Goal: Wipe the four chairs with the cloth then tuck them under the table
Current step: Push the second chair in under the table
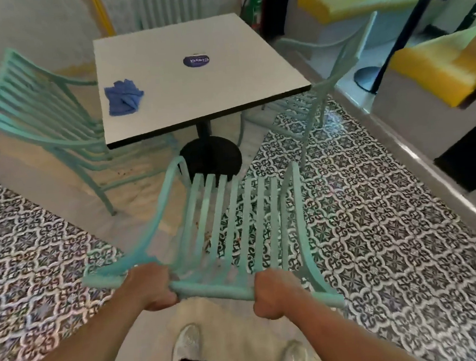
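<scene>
The top rail of the nearest mint-green slatted metal chair [229,232] is being gripped from above by both hands: the left hand [151,287] is clamped round the rail towards its left end, the right hand [274,294] round it towards its right end, each grip closed tight on the rail. The chair is being held short of the square white counter [194,78], its seat pointing at the black round pedestal base [211,158] on the patterned tiled floor [377,226]. A second mint-green chair [41,116] is being kept at the counter's left side, a third [323,88] at its right, and a fourth [171,3] beyond the far edge. A crumpled blue cloth [123,96] is lying on the counter near its left edge, well apart from a round dark blue sticker [196,60].
</scene>
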The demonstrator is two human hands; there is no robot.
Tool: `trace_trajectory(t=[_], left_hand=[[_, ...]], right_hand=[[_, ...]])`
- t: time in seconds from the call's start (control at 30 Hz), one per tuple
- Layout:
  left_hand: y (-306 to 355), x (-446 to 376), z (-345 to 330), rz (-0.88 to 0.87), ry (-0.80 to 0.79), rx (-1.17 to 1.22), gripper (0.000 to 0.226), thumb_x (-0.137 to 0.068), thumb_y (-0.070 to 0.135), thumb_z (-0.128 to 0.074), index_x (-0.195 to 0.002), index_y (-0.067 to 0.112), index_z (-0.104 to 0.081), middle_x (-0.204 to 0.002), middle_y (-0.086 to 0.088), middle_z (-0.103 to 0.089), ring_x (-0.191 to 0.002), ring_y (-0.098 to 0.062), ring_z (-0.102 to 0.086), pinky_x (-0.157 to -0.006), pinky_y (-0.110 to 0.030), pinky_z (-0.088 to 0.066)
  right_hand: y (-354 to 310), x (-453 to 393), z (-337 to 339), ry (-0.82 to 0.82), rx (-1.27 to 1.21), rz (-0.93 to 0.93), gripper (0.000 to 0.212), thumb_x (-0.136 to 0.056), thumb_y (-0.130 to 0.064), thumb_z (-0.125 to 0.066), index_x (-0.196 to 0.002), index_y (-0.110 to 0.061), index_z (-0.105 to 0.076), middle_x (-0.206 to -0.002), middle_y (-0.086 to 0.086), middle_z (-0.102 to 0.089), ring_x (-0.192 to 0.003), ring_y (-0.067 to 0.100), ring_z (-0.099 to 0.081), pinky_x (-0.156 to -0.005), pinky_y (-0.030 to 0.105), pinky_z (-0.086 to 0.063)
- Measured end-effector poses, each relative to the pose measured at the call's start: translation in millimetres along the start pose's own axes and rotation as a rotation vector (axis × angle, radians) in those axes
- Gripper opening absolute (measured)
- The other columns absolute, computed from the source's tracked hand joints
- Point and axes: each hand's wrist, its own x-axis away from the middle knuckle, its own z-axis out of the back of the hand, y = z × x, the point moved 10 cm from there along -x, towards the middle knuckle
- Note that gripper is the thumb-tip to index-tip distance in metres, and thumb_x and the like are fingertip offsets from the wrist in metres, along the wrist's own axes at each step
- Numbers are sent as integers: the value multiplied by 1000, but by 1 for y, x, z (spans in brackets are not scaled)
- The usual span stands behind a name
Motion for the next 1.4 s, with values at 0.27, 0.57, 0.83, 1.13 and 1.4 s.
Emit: trace_trajectory(t=[0.27,0.57,0.83,1.13,1.4], left_hand=[[58,34,-20,77,113,169,49,-75,57,-58,-120,38,-63,-115,0,-68,-109,-23,-63,-87,-32,-48],[67,42,-26,83,209,127,62,-75,80,-48,-103,29,-68,-105,2,-69,-101,-22,-64,-80,-33,-48],[88,34,-13,118,259,114,61,-78,79,-47,-100,28,-70,-98,-1,-70,-94,-24,-67,-75,-32,-49],[83,-14,37,151,288,161,57,-77,80,-47,-88,29,-70,-72,8,-58,-76,-19,-63,-70,-31,-50],[70,-62,81,200,303,150,59,-76,82,-48,-82,26,-64,-66,7,-53,-67,-16,-57,-59,-27,-42]], right_hand=[[65,23,0,86,101,-53,31,-75,-31,-54,-104,-22,-64,-92,-1,-65,-85,21,-65,-78,33,-55],[86,37,7,199,120,-82,37,-77,-35,-53,-112,-36,-67,-85,-9,-66,-81,12,-64,-79,31,-57],[111,21,20,177,146,-68,42,-78,-28,-50,-115,-41,-64,-72,-15,-63,-70,4,-62,-69,24,-57],[136,-32,73,217,258,-11,27,-85,-38,-55,-109,-37,-67,-68,-15,-57,-64,1,-57,-63,21,-53],[153,-90,126,258,301,12,18,-84,-39,-58,-97,-31,-66,-71,-10,-60,-66,5,-58,-69,27,-56]])
